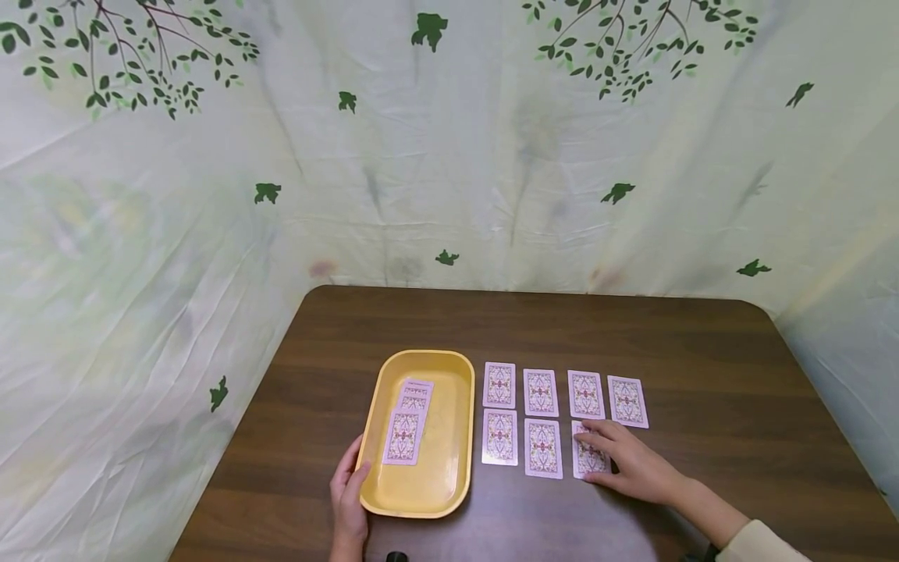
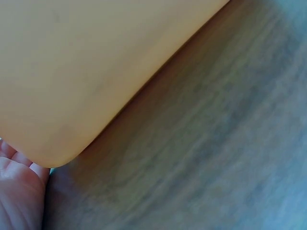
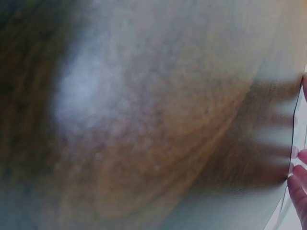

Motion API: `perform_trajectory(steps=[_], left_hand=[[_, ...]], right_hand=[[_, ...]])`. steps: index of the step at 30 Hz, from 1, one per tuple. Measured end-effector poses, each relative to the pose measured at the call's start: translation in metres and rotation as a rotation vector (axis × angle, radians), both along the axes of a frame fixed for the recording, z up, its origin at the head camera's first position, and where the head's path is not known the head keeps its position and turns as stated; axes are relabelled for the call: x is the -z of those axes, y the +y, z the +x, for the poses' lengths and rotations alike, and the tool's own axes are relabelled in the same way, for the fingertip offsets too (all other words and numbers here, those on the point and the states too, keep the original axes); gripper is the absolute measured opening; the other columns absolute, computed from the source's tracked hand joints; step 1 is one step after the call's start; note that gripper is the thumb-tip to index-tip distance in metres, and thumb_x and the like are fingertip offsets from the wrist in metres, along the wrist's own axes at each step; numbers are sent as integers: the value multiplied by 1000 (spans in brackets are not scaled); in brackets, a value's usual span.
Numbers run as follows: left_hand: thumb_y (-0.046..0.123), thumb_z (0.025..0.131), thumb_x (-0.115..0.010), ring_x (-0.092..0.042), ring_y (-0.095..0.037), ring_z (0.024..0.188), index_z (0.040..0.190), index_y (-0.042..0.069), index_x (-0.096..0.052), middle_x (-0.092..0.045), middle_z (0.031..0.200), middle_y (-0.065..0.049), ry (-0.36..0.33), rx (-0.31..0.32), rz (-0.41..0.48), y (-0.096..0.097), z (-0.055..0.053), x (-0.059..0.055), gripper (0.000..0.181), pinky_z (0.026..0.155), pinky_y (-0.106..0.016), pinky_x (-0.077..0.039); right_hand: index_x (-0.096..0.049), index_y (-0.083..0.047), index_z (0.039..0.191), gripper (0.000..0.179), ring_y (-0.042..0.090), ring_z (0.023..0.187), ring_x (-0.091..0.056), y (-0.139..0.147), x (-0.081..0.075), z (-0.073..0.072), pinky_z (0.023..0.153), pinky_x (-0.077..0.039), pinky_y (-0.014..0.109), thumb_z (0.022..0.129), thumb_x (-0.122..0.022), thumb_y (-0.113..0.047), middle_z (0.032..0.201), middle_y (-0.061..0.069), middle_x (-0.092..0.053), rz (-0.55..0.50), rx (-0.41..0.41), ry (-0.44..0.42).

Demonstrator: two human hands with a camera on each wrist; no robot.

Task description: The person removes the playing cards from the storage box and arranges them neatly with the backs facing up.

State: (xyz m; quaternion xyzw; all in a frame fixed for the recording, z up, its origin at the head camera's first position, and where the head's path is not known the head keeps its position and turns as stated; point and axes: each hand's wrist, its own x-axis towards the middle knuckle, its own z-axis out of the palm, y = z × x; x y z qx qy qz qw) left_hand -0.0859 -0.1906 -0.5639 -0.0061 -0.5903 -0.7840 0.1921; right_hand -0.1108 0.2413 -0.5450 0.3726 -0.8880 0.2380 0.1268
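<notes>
My left hand grips the near left side of a yellow tray, thumb over the rim and fingers along the outside. Only the tray's underside edge and part of the palm show in the left wrist view. A few overlapping playing cards lie patterned back up inside the tray. My right hand reaches over the rightmost playing card of the near row, fingers spread across it and thumb at its near edge. That card lies flat, partly hidden. Fingertips show at the right wrist view's edge.
Beside the touched card lie two more near-row cards. A far row of several cards runs behind them, backs up. The brown wooden table meets a leaf-printed cloth. A small black object shows at the bottom edge.
</notes>
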Motion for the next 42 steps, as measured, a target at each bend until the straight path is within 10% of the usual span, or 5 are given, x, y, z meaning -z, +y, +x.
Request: perform_trajectory(steps=[42], left_hand=[[-8, 89, -41, -57, -17, 96, 122, -21, -41, -60, 112, -4, -33, -16, -16, -1, 0, -1, 36, 79, -23, -47]], right_hand=[[-63, -4, 113, 56, 30, 105, -51, 0, -6, -7, 87, -38, 38, 66, -81, -29, 117, 17, -55, 2, 27, -5]])
